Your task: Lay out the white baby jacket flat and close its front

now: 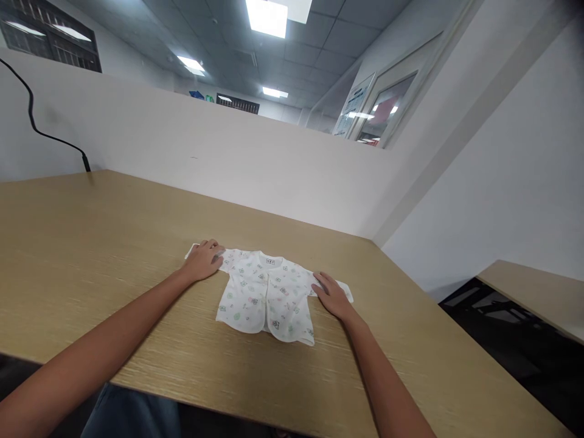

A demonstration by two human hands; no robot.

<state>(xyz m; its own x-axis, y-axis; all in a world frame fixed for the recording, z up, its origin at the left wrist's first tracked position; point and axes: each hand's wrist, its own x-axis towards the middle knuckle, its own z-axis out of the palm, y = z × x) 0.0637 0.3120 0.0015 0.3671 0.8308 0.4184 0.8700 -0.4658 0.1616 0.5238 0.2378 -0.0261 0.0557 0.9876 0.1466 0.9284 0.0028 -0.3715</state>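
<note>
1. The small shirt (249, 295) lies flat on the table (182, 340), front up; its loose front panels could ruck or part if the sleeves were tugged unevenly.
2. The right hand (332, 296) rests on one sleeve, fingers extended and slightly spread, not clasping; a sideways drag could skew the cloth.
3. Farther off, the left hand (204, 260) covers part of the other sleeve, fingers likewise open; heavy pressure might set in creases hidden beneath.
4. The shirt is white with small grey, green and pinkish prints: rounded hem nearest, front opening above, then a neckline with a dark-printed label (271, 261).
</note>
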